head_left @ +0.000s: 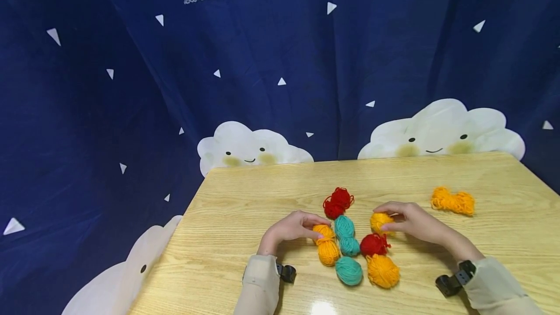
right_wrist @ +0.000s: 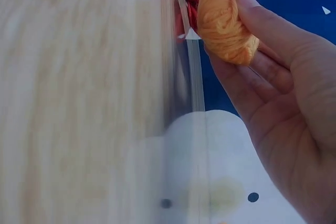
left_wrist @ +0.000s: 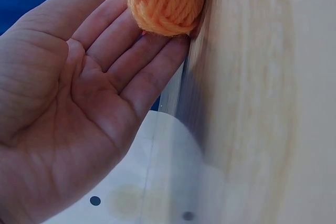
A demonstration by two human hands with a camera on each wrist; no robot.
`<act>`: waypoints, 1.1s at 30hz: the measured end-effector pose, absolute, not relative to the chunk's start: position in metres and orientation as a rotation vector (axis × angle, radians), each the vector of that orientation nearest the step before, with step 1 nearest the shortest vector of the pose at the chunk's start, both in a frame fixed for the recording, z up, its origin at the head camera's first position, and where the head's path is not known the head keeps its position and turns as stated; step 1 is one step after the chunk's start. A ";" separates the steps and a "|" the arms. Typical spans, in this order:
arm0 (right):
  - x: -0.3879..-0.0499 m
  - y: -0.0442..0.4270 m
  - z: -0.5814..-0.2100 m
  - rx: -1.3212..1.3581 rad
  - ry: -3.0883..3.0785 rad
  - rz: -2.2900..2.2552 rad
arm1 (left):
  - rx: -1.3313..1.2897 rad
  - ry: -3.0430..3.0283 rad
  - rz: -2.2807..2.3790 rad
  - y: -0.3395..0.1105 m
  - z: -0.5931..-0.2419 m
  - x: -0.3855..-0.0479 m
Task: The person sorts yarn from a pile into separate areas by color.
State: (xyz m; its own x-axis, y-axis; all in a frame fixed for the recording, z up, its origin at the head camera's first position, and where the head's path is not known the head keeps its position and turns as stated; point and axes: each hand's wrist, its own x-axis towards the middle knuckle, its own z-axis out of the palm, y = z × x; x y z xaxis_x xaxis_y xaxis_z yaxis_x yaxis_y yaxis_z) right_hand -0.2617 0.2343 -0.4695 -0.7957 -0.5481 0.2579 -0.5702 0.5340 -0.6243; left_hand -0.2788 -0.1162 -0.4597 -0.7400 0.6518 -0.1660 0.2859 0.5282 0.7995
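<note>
In the head view my left hand (head_left: 294,226) holds an orange yarn ball (head_left: 323,231) between thumb and fingers. Another orange ball (head_left: 328,253) touches it on the near side. The left wrist view shows the orange yarn (left_wrist: 168,1) against the fingers; the thumb tip is out of frame. My right hand (head_left: 415,221) pinches a yellow-orange yarn ball (head_left: 380,222), seen too as the ball (right_wrist: 224,27) in the right wrist view. A red ball (head_left: 374,245) lies just nearer, with a larger orange ball (head_left: 383,271) beyond it toward me.
Between the hands runs a column of teal balls (head_left: 344,226), the nearest teal ball (head_left: 349,271) lowest. Red yarn (head_left: 339,202) lies behind them. A tied orange yarn bundle (head_left: 452,201) sits at right on the wooden table (head_left: 245,193). A blue curtain (head_left: 271,38) hangs behind.
</note>
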 end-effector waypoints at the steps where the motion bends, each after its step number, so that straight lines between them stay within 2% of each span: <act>1: -0.261 0.236 -0.469 0.979 -2.728 1.127 | 0.765 2.323 1.095 -0.116 -0.460 -0.279; 17: -0.249 0.281 -0.466 0.645 -2.836 1.078 | 0.773 2.328 1.088 -0.117 -0.463 -0.281; 33: -0.240 0.321 -0.470 0.530 -2.805 1.032 | 0.764 2.334 1.089 -0.116 -0.462 -0.280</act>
